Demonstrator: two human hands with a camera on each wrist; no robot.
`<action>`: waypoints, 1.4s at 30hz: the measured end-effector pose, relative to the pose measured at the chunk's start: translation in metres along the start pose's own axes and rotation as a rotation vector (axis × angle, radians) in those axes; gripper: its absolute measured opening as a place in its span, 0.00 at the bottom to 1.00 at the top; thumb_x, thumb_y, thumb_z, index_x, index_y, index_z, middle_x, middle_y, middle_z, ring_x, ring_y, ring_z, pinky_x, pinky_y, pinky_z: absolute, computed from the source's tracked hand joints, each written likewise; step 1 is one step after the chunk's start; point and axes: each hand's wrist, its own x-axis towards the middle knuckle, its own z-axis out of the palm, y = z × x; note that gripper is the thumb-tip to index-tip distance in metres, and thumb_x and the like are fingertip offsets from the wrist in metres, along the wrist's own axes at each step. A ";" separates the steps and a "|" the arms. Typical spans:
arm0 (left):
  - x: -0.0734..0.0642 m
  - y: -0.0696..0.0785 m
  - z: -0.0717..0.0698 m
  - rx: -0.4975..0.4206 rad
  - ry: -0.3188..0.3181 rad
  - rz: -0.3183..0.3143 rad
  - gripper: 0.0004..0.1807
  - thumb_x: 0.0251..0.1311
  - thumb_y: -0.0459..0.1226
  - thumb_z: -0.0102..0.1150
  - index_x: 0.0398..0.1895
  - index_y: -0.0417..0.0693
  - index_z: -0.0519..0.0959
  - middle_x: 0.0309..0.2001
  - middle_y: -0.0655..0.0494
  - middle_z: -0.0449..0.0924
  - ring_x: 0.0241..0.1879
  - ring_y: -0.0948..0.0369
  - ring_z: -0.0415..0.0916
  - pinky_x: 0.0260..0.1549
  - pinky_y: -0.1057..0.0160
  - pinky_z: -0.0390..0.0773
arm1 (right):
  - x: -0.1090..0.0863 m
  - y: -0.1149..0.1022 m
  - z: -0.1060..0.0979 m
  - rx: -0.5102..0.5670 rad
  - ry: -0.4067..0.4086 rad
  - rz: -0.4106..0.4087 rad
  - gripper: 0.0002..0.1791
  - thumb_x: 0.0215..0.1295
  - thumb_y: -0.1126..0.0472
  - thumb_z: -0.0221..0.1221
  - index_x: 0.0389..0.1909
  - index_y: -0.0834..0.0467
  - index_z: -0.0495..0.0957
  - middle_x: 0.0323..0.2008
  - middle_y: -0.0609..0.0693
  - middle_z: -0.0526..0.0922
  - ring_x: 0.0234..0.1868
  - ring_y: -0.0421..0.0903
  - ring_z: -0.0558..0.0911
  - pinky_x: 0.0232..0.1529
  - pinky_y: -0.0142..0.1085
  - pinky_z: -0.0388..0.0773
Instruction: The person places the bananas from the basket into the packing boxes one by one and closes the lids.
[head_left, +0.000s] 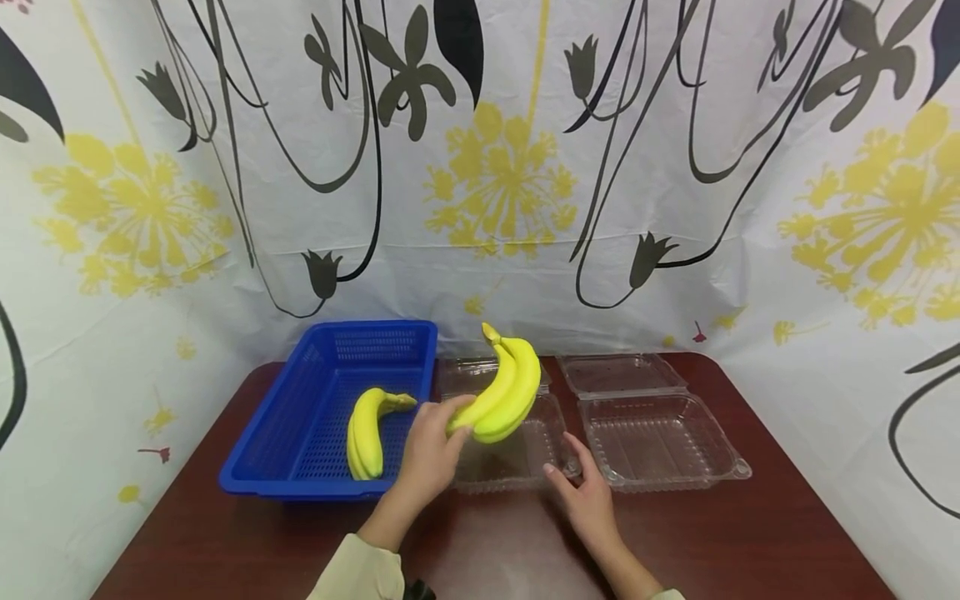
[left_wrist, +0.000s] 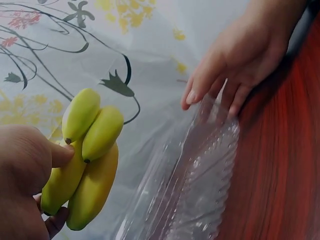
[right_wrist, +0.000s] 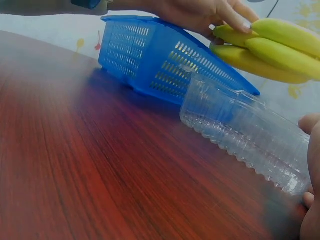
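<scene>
We've L hand [head_left: 433,446] clamped on bananas [head_left: 512,392] by lower ends, prob. keeping 'em together; R hand [head_left: 591,498], fingers spread, prob. steadies clear box [head_left: 504,468] at 4 o'clock corner.

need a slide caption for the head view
Left hand holds bananas near an open clear container, right hand at its corner; another bunch lies in the blue basket.

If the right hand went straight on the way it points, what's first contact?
Likely the clear plastic clamshell beside the blue basket, at its near right corner; the right hand overlaps it in the head view, but contact is unclear.
</scene>
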 end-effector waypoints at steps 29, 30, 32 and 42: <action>-0.019 -0.017 0.016 -0.073 -0.243 -0.027 0.21 0.63 0.31 0.59 0.60 0.51 0.77 0.52 0.59 0.80 0.45 0.60 0.67 0.43 0.58 0.70 | 0.001 -0.002 0.000 -0.016 -0.013 0.019 0.35 0.62 0.50 0.65 0.69 0.50 0.66 0.64 0.54 0.72 0.37 0.46 0.76 0.32 0.34 0.73; -0.019 -0.018 0.015 -0.074 -0.249 -0.024 0.21 0.63 0.30 0.58 0.60 0.51 0.77 0.52 0.59 0.80 0.44 0.60 0.67 0.43 0.58 0.70 | 0.001 -0.002 0.000 -0.013 -0.012 0.017 0.35 0.62 0.50 0.65 0.69 0.50 0.66 0.63 0.54 0.72 0.36 0.46 0.76 0.32 0.34 0.73; -0.018 -0.021 0.013 -0.081 -0.260 -0.017 0.21 0.63 0.30 0.59 0.59 0.50 0.77 0.52 0.59 0.80 0.44 0.60 0.67 0.42 0.59 0.70 | 0.001 -0.002 0.001 -0.007 -0.009 0.012 0.35 0.62 0.49 0.66 0.68 0.50 0.67 0.61 0.54 0.73 0.35 0.46 0.75 0.31 0.34 0.73; -0.014 -0.026 0.011 -0.100 -0.336 0.000 0.21 0.64 0.30 0.57 0.59 0.53 0.77 0.53 0.61 0.79 0.44 0.61 0.67 0.44 0.59 0.70 | 0.000 -0.001 0.001 -0.017 0.002 -0.003 0.35 0.62 0.50 0.66 0.68 0.50 0.67 0.65 0.53 0.71 0.50 0.50 0.75 0.40 0.36 0.75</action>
